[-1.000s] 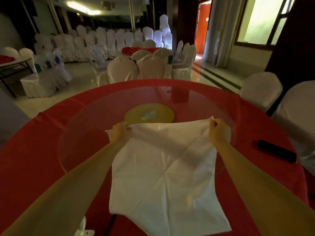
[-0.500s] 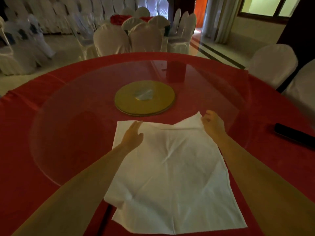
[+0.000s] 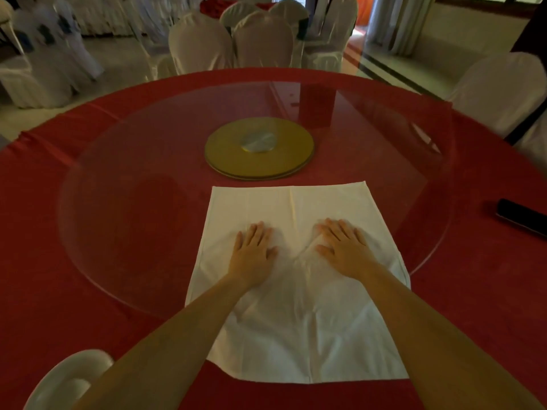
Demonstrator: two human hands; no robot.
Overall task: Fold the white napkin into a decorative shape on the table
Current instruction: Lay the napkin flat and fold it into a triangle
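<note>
The white napkin (image 3: 296, 329) lies spread flat as a square, partly on the glass turntable (image 3: 133, 187) and partly on the red tablecloth (image 3: 44, 261). A crease runs down its far half. My left hand (image 3: 253, 253) rests palm down on the napkin's middle left, fingers apart. Beside it, my right hand (image 3: 343, 247) presses flat on the middle right, fingers spread. Neither hand grips the cloth. Small wrinkles bunch between the two hands.
A gold disc (image 3: 236, 155) sits under the glass just beyond the napkin. A black phone (image 3: 521, 216) lies at the right on the cloth. A white chair back (image 3: 68, 377) shows at the near left. Covered chairs (image 3: 500, 90) ring the table.
My hands let go of the napkin's far corners and came back to its middle, palms flat. The napkin now lies fully spread on the table. The view tilted further down.
</note>
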